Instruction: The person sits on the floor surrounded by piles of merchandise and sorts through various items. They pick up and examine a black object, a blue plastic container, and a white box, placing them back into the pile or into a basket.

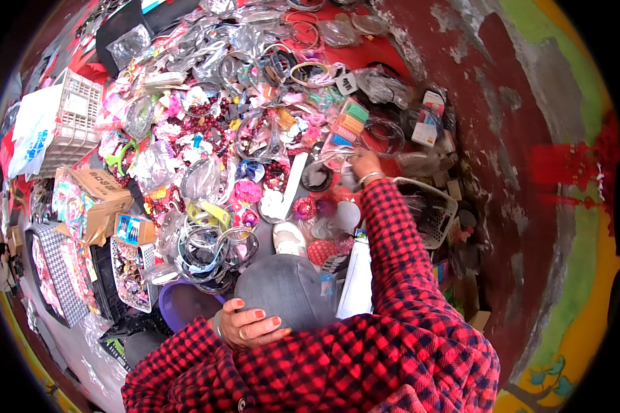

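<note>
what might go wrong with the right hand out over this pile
The right hand is right by the multicoloured pack, so it might knock it. The hoops overlap, so pulling one could drag others. The white shoe stands near a shiny red ball, which a foot shift might crush.

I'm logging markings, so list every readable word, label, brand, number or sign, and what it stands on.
I'm not copying wording; this is where print shows.
White plastic bag: blue lettering.
Cardboard box: dark printing.
White tag: black marks, too small to read.
Red-and-white box: any print too small to read.
Blue-and-orange box: any print too small to read.
Multicoloured pack near the right hand: no legible print.
</note>
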{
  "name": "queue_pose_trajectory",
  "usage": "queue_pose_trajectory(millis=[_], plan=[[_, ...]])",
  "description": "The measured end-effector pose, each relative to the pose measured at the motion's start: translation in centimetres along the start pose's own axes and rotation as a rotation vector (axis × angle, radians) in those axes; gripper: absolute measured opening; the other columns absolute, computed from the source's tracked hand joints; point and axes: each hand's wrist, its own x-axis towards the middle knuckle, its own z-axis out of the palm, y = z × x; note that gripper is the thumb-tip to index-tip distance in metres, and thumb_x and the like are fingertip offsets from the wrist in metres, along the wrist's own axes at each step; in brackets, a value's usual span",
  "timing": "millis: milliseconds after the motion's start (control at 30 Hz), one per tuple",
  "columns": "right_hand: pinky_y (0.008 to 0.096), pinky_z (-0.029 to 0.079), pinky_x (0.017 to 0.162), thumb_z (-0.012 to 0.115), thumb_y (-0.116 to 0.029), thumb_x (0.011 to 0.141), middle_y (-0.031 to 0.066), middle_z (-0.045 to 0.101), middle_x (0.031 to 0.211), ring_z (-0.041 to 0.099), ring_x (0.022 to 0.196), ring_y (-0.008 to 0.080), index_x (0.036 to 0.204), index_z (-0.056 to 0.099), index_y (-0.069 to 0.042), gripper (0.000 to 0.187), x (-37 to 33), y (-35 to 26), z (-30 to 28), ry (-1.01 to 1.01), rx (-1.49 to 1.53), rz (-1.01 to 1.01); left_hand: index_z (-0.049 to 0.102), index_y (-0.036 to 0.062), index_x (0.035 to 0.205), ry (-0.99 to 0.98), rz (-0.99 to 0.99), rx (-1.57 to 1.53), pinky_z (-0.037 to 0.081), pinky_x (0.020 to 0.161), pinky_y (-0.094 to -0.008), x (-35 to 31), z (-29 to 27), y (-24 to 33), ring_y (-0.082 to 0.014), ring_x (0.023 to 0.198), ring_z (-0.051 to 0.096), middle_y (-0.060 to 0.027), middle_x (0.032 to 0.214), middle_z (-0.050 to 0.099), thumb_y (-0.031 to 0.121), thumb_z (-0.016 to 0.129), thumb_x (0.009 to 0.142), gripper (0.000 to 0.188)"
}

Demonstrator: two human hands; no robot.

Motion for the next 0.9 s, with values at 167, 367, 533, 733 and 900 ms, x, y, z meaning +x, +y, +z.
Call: queue_pose_trajectory(millis=[167,367,533,733,900], plan=[[0.0288,0.045,0.078,0.053,-0.011,0.080,0.0095,0.063,0.090,0.058,0.084,0.0179,0.103,0.059,-0.007,0.024,-7.8,-9.9,5.0,-0.330,0.411,-0.225,0.056,0.0300,0.101,0.010,-0.003,-0.009,0.024,0.099,-0.0391,-0.8,0.0,0.6,-0.0141,0.112,0.038,0.0087,0.109,0.047,0.032,0.066,0.069,0.034],[0.0293,0.039,0.090,0.069,-0.020,0.071,0.0145,0.051,0.118,0.050,0.106,0.0227,0.123,0.044,-0.007,0.059,-10.0,-16.6,4.3,-0.693,0.417,-0.525,0.060,0.0309,0.095,-0.178,0.040,-0.027,0.025,0.098,-0.0430,-2.1,-2.7,1.0,-0.0175,0.112,0.037,0.0064,0.106,0.047,0.028,0.061,0.071,0.024],[0.0363,0.044,0.082,0.064,-0.037,0.065,0.0184,0.058,0.101,0.056,0.093,0.0334,0.103,0.057,-0.003,0.051,-1.1,-5.9,2.3,-0.191,-0.153,-0.086,0.060,0.0318,0.096,-0.179,0.020,-0.038,0.025,0.098,-0.0423,-2.7,-2.7,1.0,-0.0176,0.112,0.037,0.0065,0.107,0.047,0.028,0.062,0.070,0.026],[0.0364,0.038,0.093,0.074,-0.032,0.057,0.0223,0.043,0.122,0.044,0.112,0.0314,0.120,0.040,-0.001,0.078,4.2,5.0,0.7,-0.118,-0.291,0.266,0.060,0.0326,0.097,-0.067,0.070,0.038,0.024,0.097,-0.0422,-2.4,-0.9,0.3,-0.0172,0.113,0.036,0.0079,0.110,0.046,0.026,0.063,0.068,0.030],[0.0336,0.035,0.097,0.076,-0.028,0.053,0.0175,0.029,0.134,0.036,0.119,0.0280,0.129,0.029,-0.003,0.093,6.8,8.0,1.6,-0.251,-0.319,0.368,0.060,0.0301,0.100,-0.030,0.030,0.012,0.023,0.098,-0.0421,-2.0,0.1,-0.3,-0.0160,0.110,0.037,0.0087,0.110,0.047,0.025,0.063,0.069,0.032]])
